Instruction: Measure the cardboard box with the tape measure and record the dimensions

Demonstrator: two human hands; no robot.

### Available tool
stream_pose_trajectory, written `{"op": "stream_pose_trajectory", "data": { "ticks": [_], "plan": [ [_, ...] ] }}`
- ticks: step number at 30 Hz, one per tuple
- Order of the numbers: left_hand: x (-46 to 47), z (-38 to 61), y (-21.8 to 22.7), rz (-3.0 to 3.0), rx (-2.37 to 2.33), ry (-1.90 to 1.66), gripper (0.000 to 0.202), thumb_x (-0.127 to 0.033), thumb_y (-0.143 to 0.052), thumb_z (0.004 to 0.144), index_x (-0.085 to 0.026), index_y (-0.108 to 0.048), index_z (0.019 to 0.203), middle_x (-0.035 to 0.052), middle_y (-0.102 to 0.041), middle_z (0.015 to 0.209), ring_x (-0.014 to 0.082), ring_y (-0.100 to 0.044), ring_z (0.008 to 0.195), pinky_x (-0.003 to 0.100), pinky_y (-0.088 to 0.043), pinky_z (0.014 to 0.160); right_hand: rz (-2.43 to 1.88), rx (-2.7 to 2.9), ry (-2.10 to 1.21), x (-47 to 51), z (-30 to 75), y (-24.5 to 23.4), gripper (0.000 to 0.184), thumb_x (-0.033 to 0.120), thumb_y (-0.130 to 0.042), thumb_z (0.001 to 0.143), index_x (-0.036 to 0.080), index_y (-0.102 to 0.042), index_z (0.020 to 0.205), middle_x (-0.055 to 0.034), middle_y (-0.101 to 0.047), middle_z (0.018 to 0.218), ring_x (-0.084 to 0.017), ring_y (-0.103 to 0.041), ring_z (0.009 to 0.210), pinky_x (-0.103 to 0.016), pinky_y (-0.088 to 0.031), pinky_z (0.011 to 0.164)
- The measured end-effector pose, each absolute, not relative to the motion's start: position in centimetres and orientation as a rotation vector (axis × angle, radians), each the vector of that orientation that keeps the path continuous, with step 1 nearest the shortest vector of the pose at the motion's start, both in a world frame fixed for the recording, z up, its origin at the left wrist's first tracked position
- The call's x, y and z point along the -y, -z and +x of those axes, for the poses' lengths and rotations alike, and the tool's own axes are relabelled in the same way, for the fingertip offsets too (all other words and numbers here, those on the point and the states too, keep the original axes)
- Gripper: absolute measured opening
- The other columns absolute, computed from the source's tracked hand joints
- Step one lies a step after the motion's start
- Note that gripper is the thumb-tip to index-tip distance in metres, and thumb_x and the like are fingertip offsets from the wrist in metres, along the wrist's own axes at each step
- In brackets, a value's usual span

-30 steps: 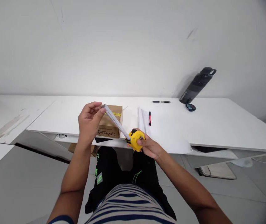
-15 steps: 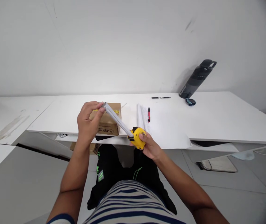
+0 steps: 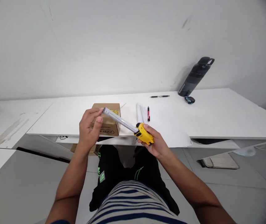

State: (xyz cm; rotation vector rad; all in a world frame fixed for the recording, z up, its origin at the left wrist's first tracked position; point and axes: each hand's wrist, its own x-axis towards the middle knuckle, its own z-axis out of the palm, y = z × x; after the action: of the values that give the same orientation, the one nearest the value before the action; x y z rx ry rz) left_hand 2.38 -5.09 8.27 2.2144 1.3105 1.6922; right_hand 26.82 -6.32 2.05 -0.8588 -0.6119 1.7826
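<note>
I am now turning the yellow tape case (image 3: 145, 134) edge-on, where a moment ago its round side was facing me; its pale blade (image 3: 121, 119) is slanting less steeply, and my left thumb is standing clear of the blade's end. I am judging that this leaves the end more loosely held. My left hand (image 3: 88, 126) is gaping between thumb and fingers, with only fingertips seeming to be touching the end. My right hand (image 3: 156, 143) is wrapping firmly round the case. The blade is spanning the space between my hands, crossing above the cardboard box (image 3: 112, 126), which is sitting just beside my left hand. Papers (image 3: 141, 114) and a red pen (image 3: 148, 114) are lying beyond my right.
</note>
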Motion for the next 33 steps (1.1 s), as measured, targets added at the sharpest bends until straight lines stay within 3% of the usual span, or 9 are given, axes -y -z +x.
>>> {"op": "stream_pose_trajectory", "data": {
  "ticks": [11,17,21,26,30,33],
  "plan": [
    [5.6,2.3,-6.9,2.256,-1.198,-1.785,0.034,-0.043,-0.049,0.096,-0.026,-0.069,0.118,0.0077,-0.066,0.116,0.0199,-0.065,0.102,0.04,-0.052,0.095,-0.848,0.557,-1.879,6.3,26.4,-2.9,0.031,0.042,-0.075,0.072,0.018,-0.064,0.09,-0.0039,-0.072,0.071,-0.012,-0.063,0.044,-0.012,-0.032,0.024],
    [4.9,1.1,-7.6,2.249,-1.339,-1.779,0.025,-0.041,-0.054,0.095,-0.023,-0.071,0.097,0.005,-0.068,0.099,0.0189,-0.063,0.097,0.036,-0.051,0.091,-0.853,0.673,-1.876,6.6,26.3,-3.0,0.033,0.043,-0.075,0.071,0.019,-0.062,0.089,-0.0035,-0.071,0.072,-0.013,-0.063,0.045,-0.014,-0.033,0.026],
    [4.8,1.4,-8.3,2.176,-1.31,-1.624,0.043,-0.053,-0.041,0.098,-0.022,-0.069,0.104,0.0067,-0.067,0.099,0.019,-0.063,0.092,0.036,-0.051,0.088,-0.9,0.77,-1.813,6.8,26.3,-3.2,0.039,0.045,-0.077,0.07,0.02,-0.061,0.095,-0.005,-0.072,0.081,-0.015,-0.065,0.048,-0.016,-0.032,0.027],
    [4.9,3.4,-8.2,2.0,-0.967,-1.183,0.086,-0.072,-0.001,0.091,-0.026,-0.057,0.136,0.0097,-0.061,0.135,0.0264,-0.053,0.129,0.047,-0.037,0.112,-0.91,0.848,-1.739,7.2,26.2,-3.2,0.044,0.044,-0.08,0.067,0.022,-0.06,0.1,-0.002,-0.069,0.076,-0.017,-0.066,0.05,-0.017,-0.033,0.03],
    [4.2,3.0,-8.0,1.805,-0.8,-1.255,0.101,-0.081,0.008,0.08,-0.028,-0.05,0.143,0.0061,-0.048,0.151,0.0274,-0.033,0.147,0.05,-0.02,0.122,-0.915,0.893,-1.729,7.7,26.7,-3.1,0.045,0.044,-0.08,0.069,0.023,-0.059,0.102,-0.0012,-0.069,0.079,-0.015,-0.064,0.048,-0.018,-0.034,0.032],
    [4.6,3.2,-7.5,1.771,-0.79,-1.335,0.101,-0.083,0.008,0.077,-0.032,-0.041,0.149,0.0008,-0.032,0.161,0.0265,-0.017,0.152,0.048,-0.01,0.125,-0.913,0.923,-1.699,7.8,26.7,-3.2,0.045,0.045,-0.08,0.068,0.024,-0.058,0.102,-0.0005,-0.068,0.079,-0.016,-0.065,0.049,-0.019,-0.036,0.034]
  ]
}}
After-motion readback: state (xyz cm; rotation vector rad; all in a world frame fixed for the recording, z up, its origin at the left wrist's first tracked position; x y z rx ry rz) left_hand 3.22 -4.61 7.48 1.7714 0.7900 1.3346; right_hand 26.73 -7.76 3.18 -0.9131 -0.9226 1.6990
